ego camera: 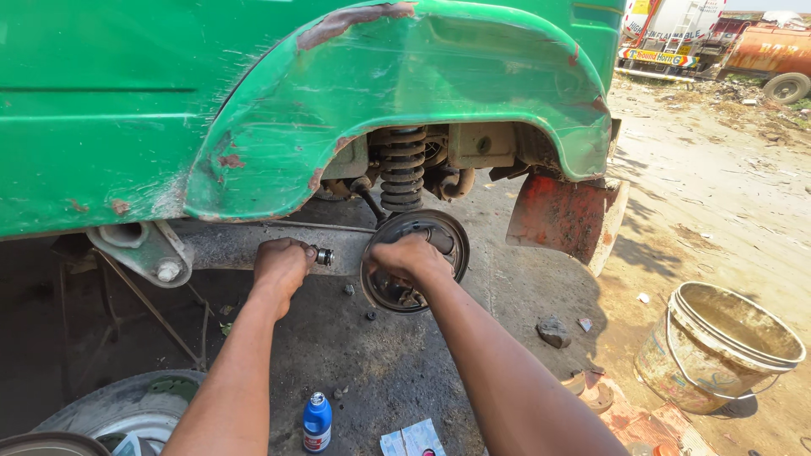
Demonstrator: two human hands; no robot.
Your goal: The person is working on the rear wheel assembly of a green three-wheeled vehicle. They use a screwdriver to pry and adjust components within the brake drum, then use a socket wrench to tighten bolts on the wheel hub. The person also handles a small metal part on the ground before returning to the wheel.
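Gripping a small metal socket [324, 256], left fingers [291, 253] clench; right fingers [397, 257] clasp the round, dark, grimy brake plate [452, 236].

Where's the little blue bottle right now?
The blue bottle stands upright on the dark ground at the bottom of the head view, between the person's two forearms, just left of a small paper packet and right of the tyre.

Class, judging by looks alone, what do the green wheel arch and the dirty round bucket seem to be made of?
Green wheel arch: likely painted sheet metal; the paint has chipped to rusty brown patches. Dirty round bucket: probably plastic, matt and mud-caked, with a thin wire handle.
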